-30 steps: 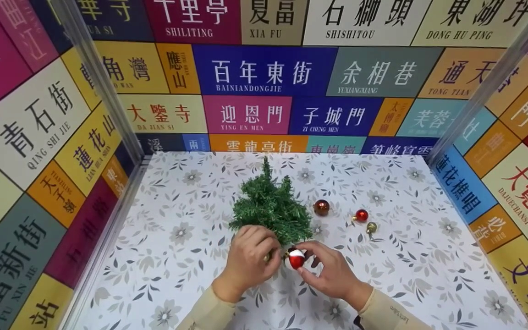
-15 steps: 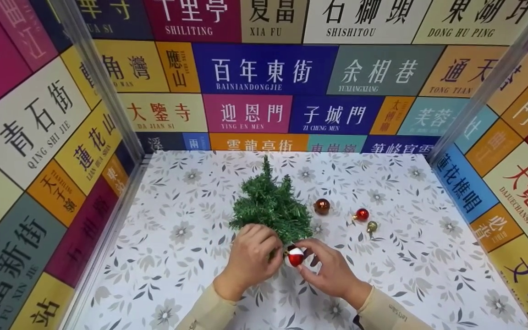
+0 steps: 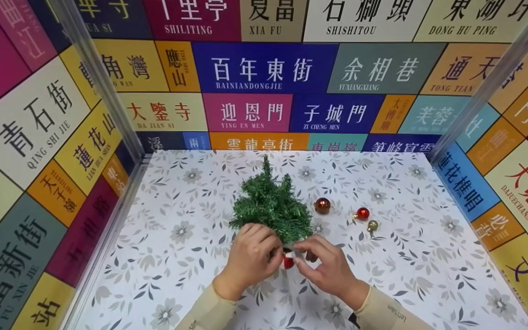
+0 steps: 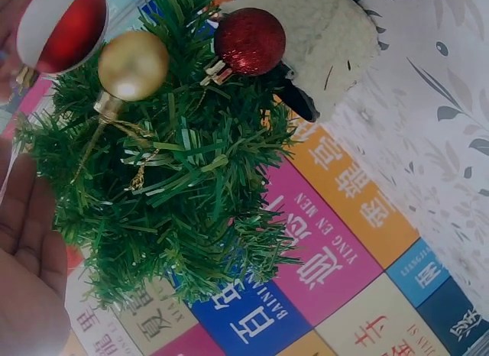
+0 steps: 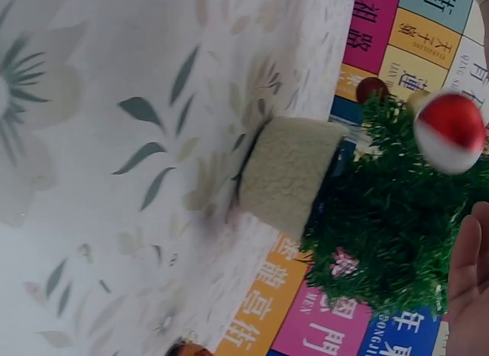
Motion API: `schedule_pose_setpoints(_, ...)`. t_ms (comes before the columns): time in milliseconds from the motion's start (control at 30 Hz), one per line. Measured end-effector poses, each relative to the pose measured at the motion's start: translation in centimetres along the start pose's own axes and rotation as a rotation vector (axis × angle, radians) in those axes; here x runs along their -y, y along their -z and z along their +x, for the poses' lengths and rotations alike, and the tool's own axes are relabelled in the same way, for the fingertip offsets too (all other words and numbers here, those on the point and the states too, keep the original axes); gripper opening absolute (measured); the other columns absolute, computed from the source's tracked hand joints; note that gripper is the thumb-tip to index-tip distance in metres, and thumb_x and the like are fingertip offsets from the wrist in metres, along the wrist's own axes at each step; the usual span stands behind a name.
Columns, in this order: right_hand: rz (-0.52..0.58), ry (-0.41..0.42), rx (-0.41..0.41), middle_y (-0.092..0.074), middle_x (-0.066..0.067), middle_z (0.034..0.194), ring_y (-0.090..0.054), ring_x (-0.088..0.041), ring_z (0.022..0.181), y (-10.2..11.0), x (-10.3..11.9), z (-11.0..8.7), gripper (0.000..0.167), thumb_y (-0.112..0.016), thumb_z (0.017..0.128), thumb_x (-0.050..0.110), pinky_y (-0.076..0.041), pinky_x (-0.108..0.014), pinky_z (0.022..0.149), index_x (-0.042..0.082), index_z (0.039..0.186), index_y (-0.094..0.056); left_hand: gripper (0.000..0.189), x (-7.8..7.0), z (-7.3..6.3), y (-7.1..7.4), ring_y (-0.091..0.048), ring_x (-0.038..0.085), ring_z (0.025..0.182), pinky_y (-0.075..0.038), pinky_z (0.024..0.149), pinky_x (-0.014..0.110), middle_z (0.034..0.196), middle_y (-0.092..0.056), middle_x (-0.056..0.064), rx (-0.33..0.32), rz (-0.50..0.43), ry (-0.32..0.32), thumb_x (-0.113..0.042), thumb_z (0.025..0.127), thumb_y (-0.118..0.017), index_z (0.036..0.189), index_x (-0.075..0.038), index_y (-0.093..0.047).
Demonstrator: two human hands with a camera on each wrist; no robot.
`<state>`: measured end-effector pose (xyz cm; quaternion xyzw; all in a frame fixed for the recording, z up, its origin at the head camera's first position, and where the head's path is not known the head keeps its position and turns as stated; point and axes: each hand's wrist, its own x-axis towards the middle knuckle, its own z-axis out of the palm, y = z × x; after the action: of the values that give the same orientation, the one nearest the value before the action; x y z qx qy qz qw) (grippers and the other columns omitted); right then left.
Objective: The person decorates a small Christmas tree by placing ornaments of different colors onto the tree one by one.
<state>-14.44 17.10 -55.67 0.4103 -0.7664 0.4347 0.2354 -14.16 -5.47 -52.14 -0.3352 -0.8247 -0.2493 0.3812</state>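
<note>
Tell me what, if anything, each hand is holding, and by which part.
Cannot be told: the red-and-white ball sits between the left hand and right hand, but any grip on it is hidden.

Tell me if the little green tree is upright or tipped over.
The green tree is upright: the right wrist view shows its pale pot base-down on the patterned cloth, branches rising above.
</note>
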Motion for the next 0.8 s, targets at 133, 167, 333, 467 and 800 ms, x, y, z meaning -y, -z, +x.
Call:
schedule_pose_setpoints(133,0.003,0.004,-0.015,-0.063,0.002,0.091,-0.051,-0.004,0.062,-0.4,0.5,0.8,0.033,-0.08,0.08,0.001,-0.045,-0.017,0.053,0.015,0.108,-0.071,0.01,0.0,0.0,-0.1,-0.06,0.017,0.079,-0.048,0.081,0.035,0.082,-0.064,-0.006,0.005,0.005,0.005,-0.016,0.082,-0.067,0.073,-0.02,-0.067)
schedule_pose_setpoints(167,0.01,-0.002,-0.017,-0.062,0.002,0.088,-0.05,-0.004,0.06,-0.5,0.6,0.9,0.033,-0.08,0.08,0.001,-0.044,-0.016,0.052,0.016,0.107,-0.072,0.009,0.0,0.1,-0.1,-0.06,0.017,0.079,-0.048,0.081,0.035,0.082,-0.063,-0.006,0.003,0.004,0.005,-0.016,0.082,-0.067,0.073,-0.02,-0.067)
schedule_pose_setpoints(333,0.003,-0.035,-0.032,-0.06,0.004,0.084,-0.049,-0.006,0.057,-1.0,0.8,1.2,0.032,-0.082,0.079,0.003,-0.041,-0.013,0.052,0.018,0.106,-0.073,0.007,-0.1,0.2,-0.3,-0.06,0.017,0.078,-0.049,0.079,0.035,0.082,-0.064,-0.006,-0.012,0.002,-0.001,-0.017,0.081,-0.069,0.074,-0.019,-0.068)
schedule_pose_setpoints(467,0.003,-0.037,-0.045,-0.06,0.007,0.083,-0.049,-0.004,0.057,-1.2,0.6,1.4,0.032,-0.08,0.079,-0.001,-0.04,-0.012,0.051,0.019,0.103,-0.074,0.006,-0.1,0.4,-0.4,-0.06,0.016,0.078,-0.049,0.078,0.034,0.082,-0.064,-0.006,-0.029,-0.006,-0.006,-0.018,0.08,-0.071,0.075,-0.019,-0.069)
schedule_pose_setpoints(800,0.01,-0.087,-0.051,-0.056,0.012,0.08,-0.048,-0.004,0.059,-1.3,0.5,1.5,0.031,-0.074,0.081,-0.003,-0.04,-0.015,0.051,0.025,0.092,-0.069,0.005,0.0,0.1,-0.4,-0.06,0.018,0.079,-0.049,0.078,0.036,0.083,-0.063,-0.004,-0.021,0.012,-0.011,-0.016,0.078,-0.07,0.073,-0.017,-0.068)
